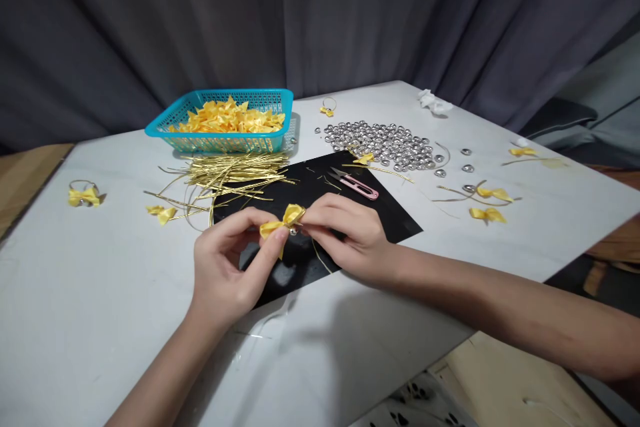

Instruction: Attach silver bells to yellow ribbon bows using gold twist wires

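Both hands, left (pixel 233 260) and right (pixel 350 233), pinch one yellow ribbon bow (pixel 283 221) at the frame's centre.

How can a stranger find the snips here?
On the white table, find the black sheet. Near its far corner, in front of the silver beads, lie the snips. Only they have a pink handle and pointed blades.

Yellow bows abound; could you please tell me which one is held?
The bow above the black sheet, between left hand and right hand; no other is touched.
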The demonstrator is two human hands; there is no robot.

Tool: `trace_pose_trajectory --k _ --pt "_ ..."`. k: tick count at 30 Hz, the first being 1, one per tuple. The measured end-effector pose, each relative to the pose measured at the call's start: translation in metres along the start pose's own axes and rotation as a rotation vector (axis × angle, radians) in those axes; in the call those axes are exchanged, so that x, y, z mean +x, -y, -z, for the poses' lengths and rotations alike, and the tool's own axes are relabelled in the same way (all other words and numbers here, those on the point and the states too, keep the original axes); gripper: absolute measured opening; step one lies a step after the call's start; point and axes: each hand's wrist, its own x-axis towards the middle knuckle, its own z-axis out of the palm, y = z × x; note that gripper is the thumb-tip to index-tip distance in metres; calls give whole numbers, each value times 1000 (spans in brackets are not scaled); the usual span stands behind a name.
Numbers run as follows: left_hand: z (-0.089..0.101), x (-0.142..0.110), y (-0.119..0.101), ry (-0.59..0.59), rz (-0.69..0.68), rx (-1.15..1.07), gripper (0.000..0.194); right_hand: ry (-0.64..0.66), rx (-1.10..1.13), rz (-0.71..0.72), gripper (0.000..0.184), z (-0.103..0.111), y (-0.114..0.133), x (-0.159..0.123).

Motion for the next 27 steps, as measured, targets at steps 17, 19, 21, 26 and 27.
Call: trace_pose_trajectory --k 17,19,21,26,27 --pt "10 6 6 127 -105 89 9 15 -46 51 15 4 0 2" --pt "10 7 6 130 -111 84 10 11 -42 55 15 3 0 2" --pt "10 7 6 131 -104 71 10 9 -39 55 15 3 1 2" --pt "9 5 11 127 -5 -44 9 23 -38 55 16 4 1 2" --pt "9 5 11 119 29 -79 9 27 -42 56 16 4 1 2"
